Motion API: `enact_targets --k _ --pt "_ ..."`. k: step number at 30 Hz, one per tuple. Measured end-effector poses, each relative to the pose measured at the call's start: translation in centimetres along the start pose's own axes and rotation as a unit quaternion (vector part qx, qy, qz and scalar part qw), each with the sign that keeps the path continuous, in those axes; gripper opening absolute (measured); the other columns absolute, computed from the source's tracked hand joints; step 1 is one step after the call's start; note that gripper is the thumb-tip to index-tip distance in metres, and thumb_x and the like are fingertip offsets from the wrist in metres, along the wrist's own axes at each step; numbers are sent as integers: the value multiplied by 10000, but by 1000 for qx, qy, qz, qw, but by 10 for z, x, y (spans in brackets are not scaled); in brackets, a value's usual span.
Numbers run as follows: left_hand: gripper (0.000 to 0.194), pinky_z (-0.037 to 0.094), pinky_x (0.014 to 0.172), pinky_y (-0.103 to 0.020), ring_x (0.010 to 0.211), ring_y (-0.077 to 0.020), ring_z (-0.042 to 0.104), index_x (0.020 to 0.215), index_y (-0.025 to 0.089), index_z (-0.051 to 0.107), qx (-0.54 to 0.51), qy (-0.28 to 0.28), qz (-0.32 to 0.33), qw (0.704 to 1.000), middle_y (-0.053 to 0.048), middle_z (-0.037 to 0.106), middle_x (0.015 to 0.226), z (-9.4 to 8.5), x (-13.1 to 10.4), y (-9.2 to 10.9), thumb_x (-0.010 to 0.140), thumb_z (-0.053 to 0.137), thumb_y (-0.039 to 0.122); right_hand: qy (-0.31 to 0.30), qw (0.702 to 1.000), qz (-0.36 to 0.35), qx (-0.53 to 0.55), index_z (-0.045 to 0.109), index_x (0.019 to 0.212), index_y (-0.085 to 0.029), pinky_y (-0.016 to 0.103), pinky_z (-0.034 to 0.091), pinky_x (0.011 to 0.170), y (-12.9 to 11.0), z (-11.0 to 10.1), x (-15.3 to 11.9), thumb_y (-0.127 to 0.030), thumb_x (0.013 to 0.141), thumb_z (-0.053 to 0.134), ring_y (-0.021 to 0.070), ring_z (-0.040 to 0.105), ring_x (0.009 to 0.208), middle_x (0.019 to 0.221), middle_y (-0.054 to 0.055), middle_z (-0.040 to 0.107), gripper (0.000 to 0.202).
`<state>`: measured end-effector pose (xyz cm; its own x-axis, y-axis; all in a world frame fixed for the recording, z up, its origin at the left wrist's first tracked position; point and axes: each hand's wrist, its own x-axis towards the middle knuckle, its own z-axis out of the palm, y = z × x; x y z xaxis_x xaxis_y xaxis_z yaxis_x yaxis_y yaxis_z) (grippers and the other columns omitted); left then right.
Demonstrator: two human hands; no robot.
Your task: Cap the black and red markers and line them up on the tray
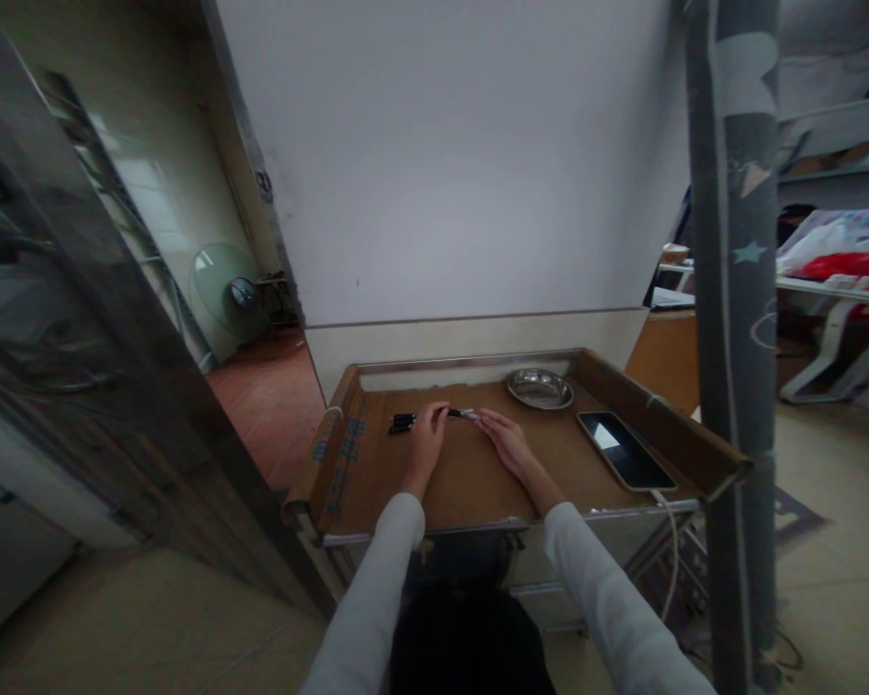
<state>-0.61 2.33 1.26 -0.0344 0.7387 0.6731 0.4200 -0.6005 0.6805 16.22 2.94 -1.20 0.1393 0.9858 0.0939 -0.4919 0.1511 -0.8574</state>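
Observation:
Over the cardboard-lined tray table, my left hand point(429, 427) pinches a slim black pen-like stick point(455, 413), which points to the right. Its right end looks pale or clear. My right hand point(503, 436) has its fingertips closed together on that pale end; what exactly they grip is too small to make out. Several similar black sticks point(401, 423) lie side by side on the cardboard, just left of my left hand and partly hidden behind it.
A round shiny metal dish point(540, 388) stands at the back right of the cardboard surface point(470, 492). In front of it lies a phone point(627, 451) with a white cable point(672, 550). Raised cardboard edges flank both sides. A wall point(463, 193) rises behind, and a grey wrapped post point(739, 338) stands at the right.

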Motion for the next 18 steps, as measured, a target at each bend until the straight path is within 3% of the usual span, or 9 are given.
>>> enact_targets --k 6,11,14,18 --pt "162 480 847 -310 899 -166 630 946 182 635 -4 -57 -40 998 -53 680 962 3 2 -10 872 502 238 83 989 -74 -102 677 820 -163 351 509 789 3 -9 4 -386 518 760 183 647 761 794 56 706 385" --pt "167 465 880 -324 927 -167 623 961 187 648 23 -93 -43 994 -53 683 988 5 2 -16 853 522 177 142 953 -162 -213 644 761 -151 355 503 735 0 -15 6 -445 572 699 185 624 714 749 71 686 355" --pt "184 449 906 -344 948 -173 607 958 198 657 54 -139 -13 989 -47 680 997 7 2 -20 831 542 132 95 933 -201 -284 638 756 -158 346 493 748 -3 -11 2 -443 647 651 187 621 742 780 78 685 305" --pt "217 442 914 -356 955 -172 594 954 192 646 82 -163 -9 983 -49 666 999 12 1 -27 813 530 74 -8 915 -203 -349 636 769 -176 324 490 738 -3 -2 -2 -389 715 605 185 634 758 801 66 689 221"
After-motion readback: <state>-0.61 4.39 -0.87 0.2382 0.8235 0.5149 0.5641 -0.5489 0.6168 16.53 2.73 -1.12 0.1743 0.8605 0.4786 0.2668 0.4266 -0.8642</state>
